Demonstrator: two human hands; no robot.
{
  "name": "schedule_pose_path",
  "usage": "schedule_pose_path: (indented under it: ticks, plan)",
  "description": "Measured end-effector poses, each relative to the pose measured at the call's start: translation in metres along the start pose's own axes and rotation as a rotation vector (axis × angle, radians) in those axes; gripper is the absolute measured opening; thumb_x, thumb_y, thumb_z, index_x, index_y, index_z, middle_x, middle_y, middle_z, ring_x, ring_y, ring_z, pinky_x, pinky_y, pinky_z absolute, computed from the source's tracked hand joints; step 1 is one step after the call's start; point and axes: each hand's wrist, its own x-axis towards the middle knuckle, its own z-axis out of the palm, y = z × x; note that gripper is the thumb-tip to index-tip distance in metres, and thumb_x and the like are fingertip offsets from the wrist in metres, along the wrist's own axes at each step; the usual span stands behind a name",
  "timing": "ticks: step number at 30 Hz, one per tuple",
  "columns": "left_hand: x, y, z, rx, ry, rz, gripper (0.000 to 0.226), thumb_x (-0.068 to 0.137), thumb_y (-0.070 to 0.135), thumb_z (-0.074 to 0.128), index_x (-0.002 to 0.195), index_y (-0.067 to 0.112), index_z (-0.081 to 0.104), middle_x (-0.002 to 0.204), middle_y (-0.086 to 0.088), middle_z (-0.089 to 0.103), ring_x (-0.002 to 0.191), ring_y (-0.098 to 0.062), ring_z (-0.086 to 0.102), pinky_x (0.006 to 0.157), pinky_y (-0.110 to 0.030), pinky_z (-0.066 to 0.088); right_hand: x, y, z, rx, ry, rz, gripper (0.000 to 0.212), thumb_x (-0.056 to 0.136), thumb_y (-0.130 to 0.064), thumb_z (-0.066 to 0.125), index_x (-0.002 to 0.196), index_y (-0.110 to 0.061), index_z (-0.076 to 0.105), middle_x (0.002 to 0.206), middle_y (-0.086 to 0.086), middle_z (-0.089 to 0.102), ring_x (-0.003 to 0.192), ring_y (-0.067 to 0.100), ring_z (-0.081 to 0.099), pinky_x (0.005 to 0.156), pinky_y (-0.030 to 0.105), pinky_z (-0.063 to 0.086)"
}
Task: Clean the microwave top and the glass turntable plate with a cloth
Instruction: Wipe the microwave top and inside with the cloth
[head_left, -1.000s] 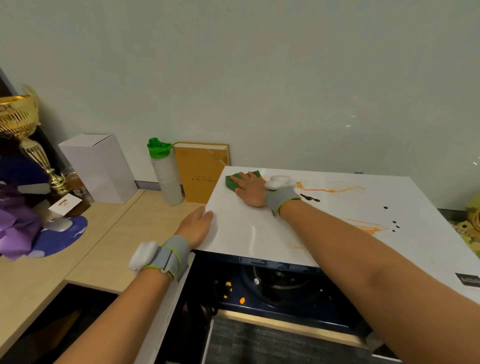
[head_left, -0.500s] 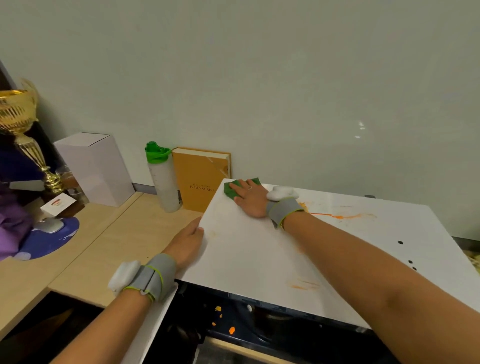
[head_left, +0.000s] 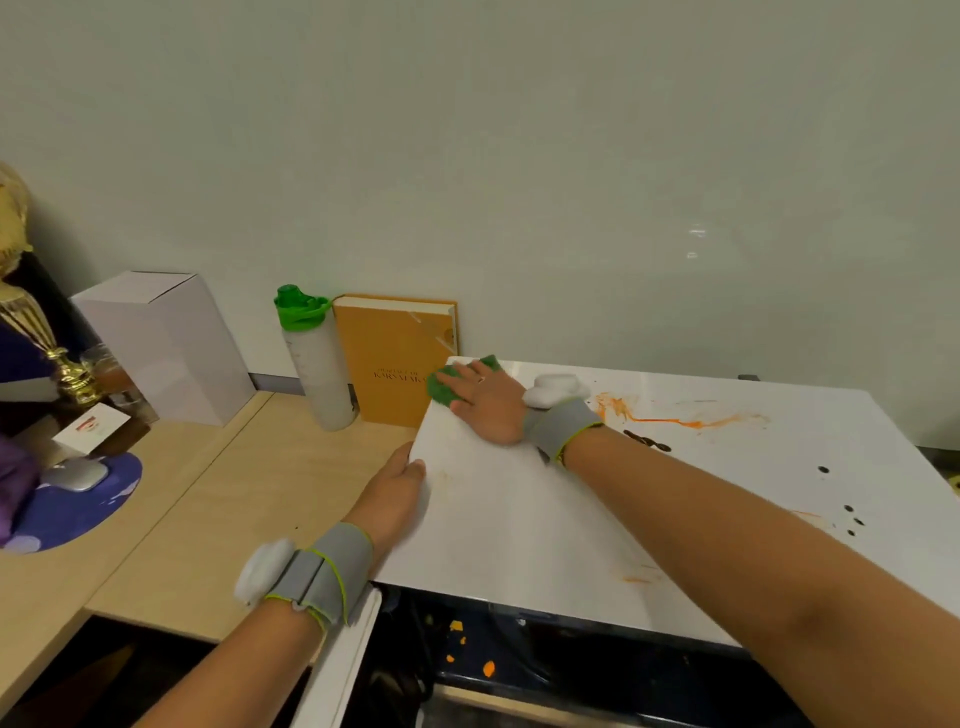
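At the far-left corner of the microwave top (head_left: 519, 519) the right hand (head_left: 485, 402) presses the green cloth (head_left: 441, 387) flat-fingered, the orange smears (head_left: 670, 418) lying rightward along its long axis, the left hand (head_left: 397, 491) resting relaxed against the left edge.

green cloth (head_left: 445, 385), white microwave top (head_left: 545, 514) streaked with orange stains (head_left: 670, 418)

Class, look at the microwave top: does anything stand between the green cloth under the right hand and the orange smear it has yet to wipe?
Only the person's own right hand and wrist; otherwise bare white microwave top runs from the green cloth to the orange smear.
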Motion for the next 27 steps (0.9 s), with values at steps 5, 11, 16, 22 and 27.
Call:
schedule_pose_path:
  ticks: [5, 11, 16, 22, 27]
  plan:
    - [0.0, -0.002, -0.001, -0.017, 0.006, -0.017, 0.041, 0.103, 0.016, 0.028, 0.144, 0.018, 0.034, 0.146, -0.004, 0.04, 0.134, -0.024, 0.038, 0.107, -0.03, 0.03, -0.036, 0.003, 0.003, 0.102, -0.057, -0.133, 0.052, 0.103, -0.031, 0.024, 0.151, -0.021, 0.008, 0.161, 0.003, 0.002, 0.148, 0.021, 0.001, 0.12, 0.032, -0.001]
    - [-0.007, 0.005, 0.0, 0.0, -0.005, -0.022, 0.041, 0.103, 0.015, 0.026, 0.144, 0.015, 0.033, 0.148, -0.005, 0.039, 0.136, -0.025, 0.036, 0.101, -0.027, 0.03, -0.003, -0.007, -0.005, 0.022, -0.026, 0.049, 0.052, 0.103, -0.032, 0.021, 0.152, -0.019, 0.008, 0.16, 0.005, 0.003, 0.148, 0.027, 0.005, 0.121, 0.039, 0.005]
    - [-0.014, 0.01, -0.002, -0.001, -0.018, -0.025, 0.038, 0.103, 0.016, 0.028, 0.141, 0.02, 0.035, 0.137, 0.002, 0.043, 0.129, -0.023, 0.041, 0.099, -0.024, 0.03, -0.071, -0.002, 0.002, 0.071, -0.044, -0.207, 0.051, 0.103, -0.028, 0.025, 0.151, -0.02, 0.008, 0.16, 0.005, 0.004, 0.148, 0.022, 0.002, 0.118, 0.031, 0.0]
    - [-0.031, -0.003, -0.007, 0.068, -0.077, -0.005, 0.044, 0.102, 0.025, 0.031, 0.146, 0.021, 0.028, 0.142, 0.007, 0.04, 0.131, -0.018, 0.039, 0.105, -0.026, 0.03, -0.053, 0.029, -0.003, 0.034, 0.007, 0.236, 0.053, 0.103, -0.032, 0.024, 0.151, -0.019, 0.01, 0.16, 0.005, 0.007, 0.147, 0.025, 0.009, 0.12, 0.036, 0.008]
    - [-0.038, 0.002, -0.004, -0.021, 0.034, -0.051, 0.049, 0.103, 0.034, 0.023, 0.147, 0.013, 0.031, 0.15, -0.001, 0.033, 0.141, -0.022, 0.03, 0.118, -0.031, 0.02, -0.069, -0.043, 0.02, 0.065, 0.036, 0.058, 0.052, 0.102, -0.035, 0.02, 0.151, -0.022, 0.009, 0.16, 0.003, 0.005, 0.148, 0.025, 0.004, 0.121, 0.039, 0.005]
